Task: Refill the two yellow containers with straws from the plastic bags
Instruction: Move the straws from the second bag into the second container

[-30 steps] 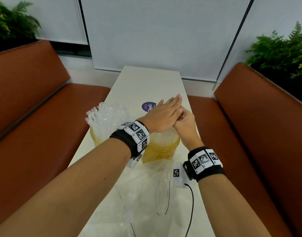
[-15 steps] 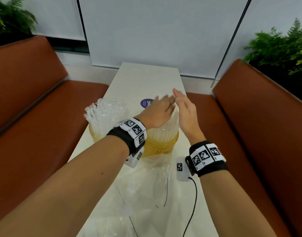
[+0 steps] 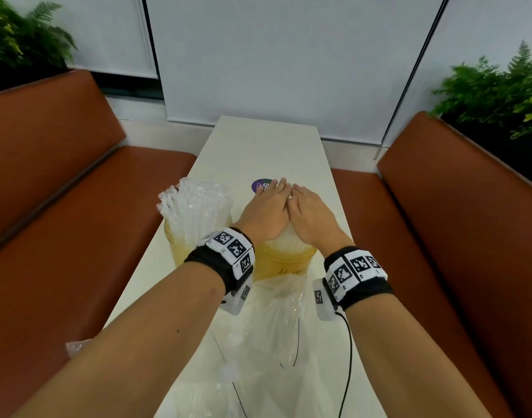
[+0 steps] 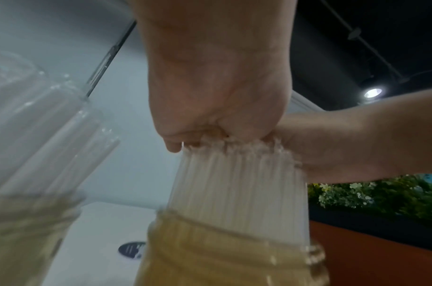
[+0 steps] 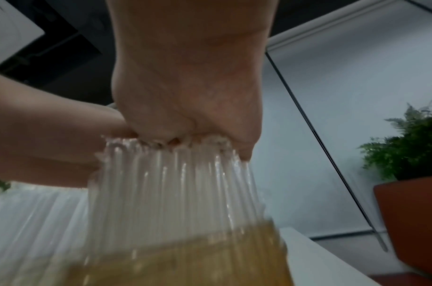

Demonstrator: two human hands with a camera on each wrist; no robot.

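Yellow translucent right container [image 3: 284, 262] at frame centre on white worktop [image 3: 267, 143], packed with clear straws [image 4: 236, 180] standing upright, tips proud of rim. Left hand [image 3: 266, 211] and right hand [image 3: 311, 214] side by side, palms flat on straw tops, fingers straight and together, gripping nothing, pressing down. Wrist views confirm: palms bearing on crimped wrapper ends, bundle fanning slightly outward towards the top.

Left container [image 3: 180, 245] just beside, left of centre, already holding its own straw bundle [image 3: 195, 203], leaning toward frame left, untouched.

Emptied plastic bags [image 3: 270, 327] crumpled at lower centre, near side of worktop. Purple round sticker [image 3: 260, 185] beyond fingertips.

Judgement: both containers look filled; step in hand likely seating/levelling the bundle.

Handling: straws light, thin-walled, individually wrapped so slippery against each other; likely to buckle or kink under hard point load. Best kept to broad flat-palm pressure on tips, or whole bundle encircled mid-length. Container light, likely to slide or tip if push goes off-axis; better steadied at wall.
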